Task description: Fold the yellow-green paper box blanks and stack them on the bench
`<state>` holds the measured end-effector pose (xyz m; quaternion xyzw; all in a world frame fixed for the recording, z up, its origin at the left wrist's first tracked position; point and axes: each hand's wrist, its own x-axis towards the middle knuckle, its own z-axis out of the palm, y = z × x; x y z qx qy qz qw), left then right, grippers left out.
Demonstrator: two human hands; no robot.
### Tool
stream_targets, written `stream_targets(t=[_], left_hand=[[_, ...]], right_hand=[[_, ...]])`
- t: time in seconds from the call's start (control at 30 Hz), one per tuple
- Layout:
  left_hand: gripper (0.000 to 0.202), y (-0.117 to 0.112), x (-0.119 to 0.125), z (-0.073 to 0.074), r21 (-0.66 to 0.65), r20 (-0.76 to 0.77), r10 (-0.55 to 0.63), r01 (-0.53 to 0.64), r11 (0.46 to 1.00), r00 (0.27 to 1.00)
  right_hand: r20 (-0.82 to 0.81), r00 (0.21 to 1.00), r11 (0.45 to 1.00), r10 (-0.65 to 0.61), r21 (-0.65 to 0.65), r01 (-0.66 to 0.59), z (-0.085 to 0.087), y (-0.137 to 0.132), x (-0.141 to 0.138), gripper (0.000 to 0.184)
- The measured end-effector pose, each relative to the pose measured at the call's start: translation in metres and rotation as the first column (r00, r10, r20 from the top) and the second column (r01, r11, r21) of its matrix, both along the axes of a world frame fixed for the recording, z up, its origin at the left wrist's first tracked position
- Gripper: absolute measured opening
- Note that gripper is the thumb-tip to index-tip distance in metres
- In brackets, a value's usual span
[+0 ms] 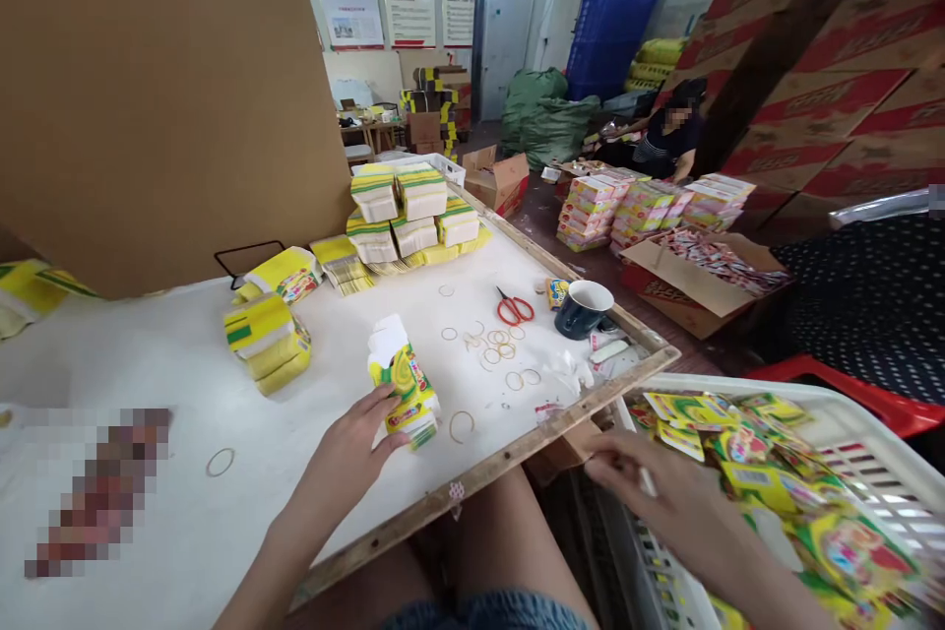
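Note:
My left hand (361, 443) pinches a small yellow-and-green carton (406, 379) over the white tabletop, fingers on one side and thumb at its lower end. The carton's white end flaps (388, 335) stand open at the far end. My right hand (657, 482) is over the near side of a white plastic basket (849, 404), right of the table edge. Motion smears its fingers, which look partly curled; whether they hold anything is unclear. Filled-looking yellow cartons (775, 482) lie in the basket. Several rubber bands (498, 346) are scattered on the table, one loop beside the held carton.
Stacks of flat cartons (406, 212) and smaller bundles (270, 335) sit on the table. Red-handled scissors (515, 309) and a dark mug (583, 308) are near its right edge. A person (664, 138) sits beyond, by stacked boxes (595, 207) and an open carton box (694, 285).

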<state>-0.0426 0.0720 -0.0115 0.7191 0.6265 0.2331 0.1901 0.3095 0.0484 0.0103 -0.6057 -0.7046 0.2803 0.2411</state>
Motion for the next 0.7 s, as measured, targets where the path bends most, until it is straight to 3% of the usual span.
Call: stream_targets(t=[0.17, 0.33, 0.43, 0.53, 0.57, 0.6, 0.63, 0.7], left_hand=[[0.028, -0.001, -0.004, 0.011, -0.015, -0.004, -0.04, 0.04, 0.999, 0.999], [0.023, 0.002, -0.008, 0.007, 0.089, 0.016, -0.022, 0.02, 0.996, 1.0], [0.027, -0.01, -0.006, 0.002, 0.252, 0.045, 0.071, -0.08, 0.964, 0.996], [0.027, -0.035, 0.004, 0.006, 0.427, 0.092, 0.088, -0.119, 0.896, 0.992], [0.027, -0.044, 0.009, 0.008, 0.477, 0.101, 0.026, -0.071, 0.876, 0.995], [0.032, -0.052, 0.014, 0.01, 0.531, 0.103, -0.131, 0.057, 0.845, 0.986], [0.041, -0.059, 0.02, 0.012, 0.523, 0.093, -0.264, 0.179, 0.834, 0.96], [0.055, -0.067, 0.031, 0.013, 0.494, 0.082, -0.42, 0.329, 0.805, 0.904]], right_hand=[[-0.262, 0.946, 0.975, 0.19, -0.059, -0.212, -0.01, 0.01, -0.077, 0.015], [-0.362, 0.895, 0.947, 0.262, -0.08, -0.31, -0.009, 0.011, -0.103, 0.015], [-0.522, 0.831, 0.95, 0.19, -0.116, -0.29, -0.011, 0.007, -0.112, 0.022], [-0.76, 0.649, 0.957, 0.019, -0.175, -0.233, -0.012, 0.005, -0.12, 0.041], [-0.811, 0.584, 0.953, -0.03, -0.199, -0.227, -0.012, 0.006, -0.122, 0.045], [-0.844, 0.532, 0.946, -0.071, -0.226, -0.231, -0.011, 0.008, -0.123, 0.046], [-0.862, 0.495, 0.938, -0.111, -0.256, -0.235, -0.01, 0.011, -0.124, 0.044], [-0.869, 0.458, 0.922, -0.186, -0.316, -0.224, -0.009, 0.016, -0.124, 0.038]])
